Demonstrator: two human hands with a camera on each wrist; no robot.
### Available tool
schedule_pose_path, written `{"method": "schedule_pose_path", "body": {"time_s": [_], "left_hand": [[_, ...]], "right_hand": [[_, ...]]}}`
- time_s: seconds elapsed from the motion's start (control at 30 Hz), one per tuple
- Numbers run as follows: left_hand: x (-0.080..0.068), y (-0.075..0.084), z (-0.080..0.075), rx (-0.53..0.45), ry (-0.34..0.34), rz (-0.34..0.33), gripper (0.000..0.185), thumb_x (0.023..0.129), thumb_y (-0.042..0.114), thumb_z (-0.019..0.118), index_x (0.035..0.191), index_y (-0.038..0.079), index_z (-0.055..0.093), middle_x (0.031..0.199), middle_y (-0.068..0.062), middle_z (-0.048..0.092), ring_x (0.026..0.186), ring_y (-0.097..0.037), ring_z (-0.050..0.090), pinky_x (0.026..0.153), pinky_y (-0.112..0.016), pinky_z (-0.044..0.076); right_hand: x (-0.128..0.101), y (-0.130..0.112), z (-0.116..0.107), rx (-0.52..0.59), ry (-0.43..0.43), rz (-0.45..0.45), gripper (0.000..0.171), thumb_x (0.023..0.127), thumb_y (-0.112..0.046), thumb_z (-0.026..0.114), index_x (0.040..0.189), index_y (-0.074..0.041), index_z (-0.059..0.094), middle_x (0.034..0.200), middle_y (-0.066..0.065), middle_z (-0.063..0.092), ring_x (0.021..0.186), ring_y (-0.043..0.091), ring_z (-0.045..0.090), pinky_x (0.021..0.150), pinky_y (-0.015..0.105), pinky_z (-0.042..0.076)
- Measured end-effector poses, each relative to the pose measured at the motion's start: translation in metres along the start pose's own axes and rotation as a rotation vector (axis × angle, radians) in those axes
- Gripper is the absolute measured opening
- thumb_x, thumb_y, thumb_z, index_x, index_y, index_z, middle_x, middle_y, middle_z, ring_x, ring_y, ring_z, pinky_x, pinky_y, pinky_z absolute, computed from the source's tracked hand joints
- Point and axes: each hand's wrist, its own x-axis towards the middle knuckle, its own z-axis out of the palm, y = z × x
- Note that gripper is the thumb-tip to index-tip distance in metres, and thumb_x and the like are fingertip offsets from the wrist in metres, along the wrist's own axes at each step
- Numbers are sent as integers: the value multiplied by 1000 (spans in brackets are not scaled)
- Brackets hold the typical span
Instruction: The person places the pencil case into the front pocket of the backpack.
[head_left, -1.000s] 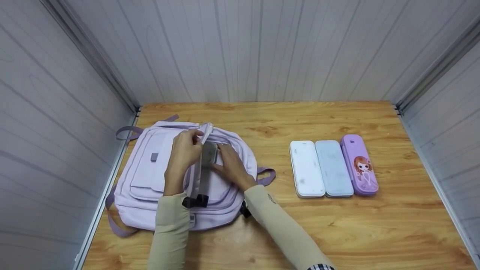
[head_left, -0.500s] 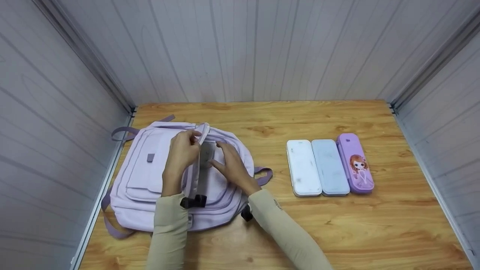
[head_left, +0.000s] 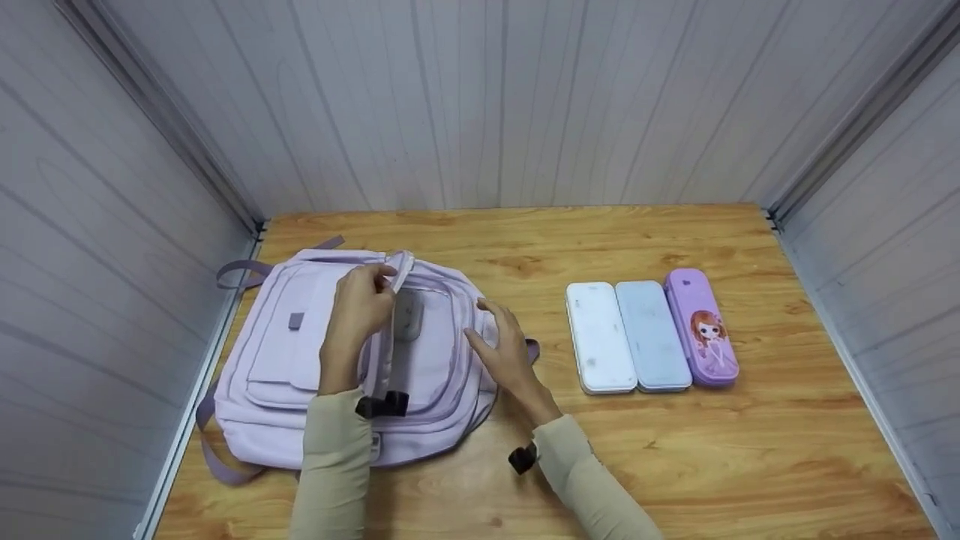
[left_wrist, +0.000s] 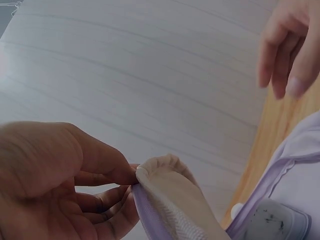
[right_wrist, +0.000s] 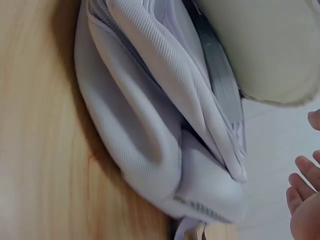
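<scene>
The left hand (head_left: pixel 358 304) pinches the flap (left_wrist: pixel 175 200) of the backpack (head_left: pixel 289 360). The gray case (head_left: pixel 409 316) lies inside, between the hands and nearer the left; the right hand (head_left: pixel 510 356), fingers spread, holds nothing. The flap may cover part of the case, so its long axis cannot be told.

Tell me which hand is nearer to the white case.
Right. The right hand is at the side of the backpack facing the white case; the left hand is farther left, pinching the backpack's flap.
</scene>
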Motion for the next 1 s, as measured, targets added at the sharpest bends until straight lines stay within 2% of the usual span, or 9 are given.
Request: {"method": "schedule_pose_path", "body": {"time_s": [0.17, 0.3, 0.37, 0.4, 0.57, 0.83, 1.0], "left_hand": [[0, -2, -1, -8, 6, 6, 32, 84, -1, 50, 111, -2, 67, 88, -13, 63, 76, -23, 56, 64, -30, 42], [0, -3, -1, -9, -3, -4, 32, 84, 0, 50, 111, -2, 67, 89, -13, 63, 77, -23, 56, 63, -29, 42], [-1, -4, 0, -9, -5, -9, 32, 84, 0, 50, 112, -2, 67, 89, -13, 63, 77, -23, 56, 64, -29, 42], [-1, -4, 0, -11, -7, -10, 32, 85, 0, 50, 112, -2, 67, 89, -13, 63, 78, -23, 56, 64, -30, 42], [-1, -3, -1, -11, 3, 5, 32, 84, -1, 50, 111, -2, 67, 88, -14, 63, 78, -24, 56, 65, -31, 42], [0, -1, 1, -19, -19, -27, 33, 85, 0, 50, 114, 0, 66, 91, -12, 62, 80, -23, 55, 67, -31, 42], [0, -2, 1, -19, -15, -21, 33, 85, -1, 49, 113, -1, 66, 90, -12, 62, 78, -22, 55, 65, -30, 41]], "right_hand": [[-14, 2, -14, 6, 76, 48, 47, 89, -20, 66, 130, -2, 52, 125, 14, 57, 121, 26, 51, 103, 44, 39], [-28, 7, -22, 28, 107, 87, 46, 89, -16, 66, 130, -2, 53, 124, 17, 57, 98, 29, 60, 84, 45, 50], [-34, 10, -25, 19, 120, 104, 45, 89, -15, 66, 130, -2, 53, 124, 16, 57, 95, 30, 60, 80, 45, 51], [-37, 12, -27, 13, 128, 110, 45, 88, -14, 67, 129, -2, 53, 124, 15, 57, 95, 31, 61, 82, 46, 50], [-49, 19, -41, -36, 176, 135, 46, 86, -10, 68, 128, 0, 54, 126, 14, 57, 120, 31, 51, 102, 47, 38], [-66, 32, -61, -72, 308, 227, 49, 86, -9, 68, 129, 4, 50, 128, 21, 52, 123, 36, 45, 104, 51, 33], [-69, 38, -71, -143, 366, 273, 52, 84, -8, 69, 130, 5, 48, 128, 23, 51, 124, 38, 42, 104, 51, 30]]}}
